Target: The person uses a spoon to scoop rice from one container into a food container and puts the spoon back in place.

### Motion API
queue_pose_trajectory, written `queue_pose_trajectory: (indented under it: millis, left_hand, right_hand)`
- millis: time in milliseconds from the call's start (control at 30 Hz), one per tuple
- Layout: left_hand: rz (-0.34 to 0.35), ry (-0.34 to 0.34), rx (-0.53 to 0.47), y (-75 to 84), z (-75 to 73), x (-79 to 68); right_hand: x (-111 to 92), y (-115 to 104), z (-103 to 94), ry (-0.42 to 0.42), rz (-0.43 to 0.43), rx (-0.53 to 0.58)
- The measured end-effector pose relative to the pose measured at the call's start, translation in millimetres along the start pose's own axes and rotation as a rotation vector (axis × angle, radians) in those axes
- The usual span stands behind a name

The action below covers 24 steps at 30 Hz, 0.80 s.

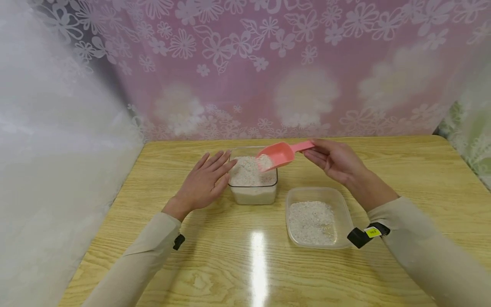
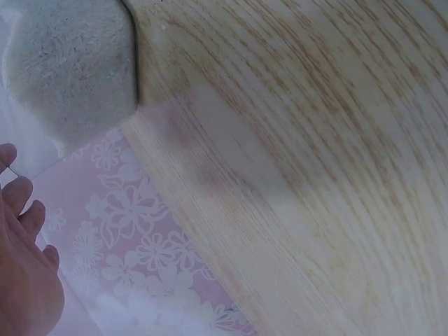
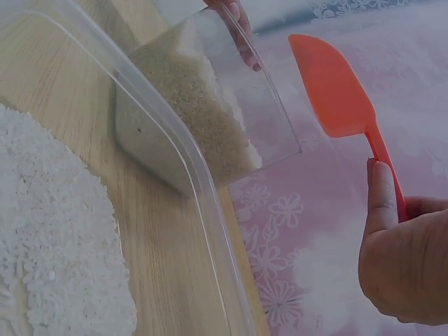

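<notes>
My right hand (image 1: 337, 160) grips the handle of a pink-orange plastic scoop (image 1: 281, 154), which has some rice in its front end. The scoop is tilted over a clear, dark-rimmed container (image 1: 253, 196) nearly full of rice (image 1: 247, 170). In the right wrist view the scoop (image 3: 332, 87) stands above the container's rim, with fingers and thumb round its handle. My left hand (image 1: 203, 181) rests with extended fingers at the container's left rim. Only part of the left hand (image 2: 24, 259) shows in the left wrist view, beside the container.
A shallow translucent plastic tub (image 1: 343, 209) holding a layer of rice stands front right of the container, below my right forearm. The wood-grain table (image 1: 215, 273) ends at a pink floral curtain (image 1: 238, 85) behind. Pale sheets hang at both sides.
</notes>
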<state>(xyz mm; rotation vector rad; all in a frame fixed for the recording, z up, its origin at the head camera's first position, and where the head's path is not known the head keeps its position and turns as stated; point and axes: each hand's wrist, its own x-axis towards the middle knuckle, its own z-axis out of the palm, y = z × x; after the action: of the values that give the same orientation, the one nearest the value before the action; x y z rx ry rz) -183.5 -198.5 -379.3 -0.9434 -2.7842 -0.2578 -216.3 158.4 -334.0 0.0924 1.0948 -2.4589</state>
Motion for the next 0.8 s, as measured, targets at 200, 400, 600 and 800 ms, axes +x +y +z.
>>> queue_pose_trajectory:
  millis: [200, 400, 600, 800]
  left_hand:
    - [0.001, -0.001, 0.015, -0.7, 0.2, 0.0]
    - [0.003, -0.003, 0.013, -0.4, -0.1, 0.3]
    - [0.011, 0.007, 0.017, -0.3, 0.0, -0.2]
    - [0.014, 0.015, 0.009, -1.1, 1.4, -0.2]
  right_hand:
    - [-9, -7, -6.4, -0.014, 0.020, 0.037]
    - [-21, -15, -18.2, -0.010, 0.025, 0.060]
    - [-37, -24, -33.9, -0.027, 0.027, 0.077]
    - [-55, -33, -55.8, -0.092, 0.024, 0.094]
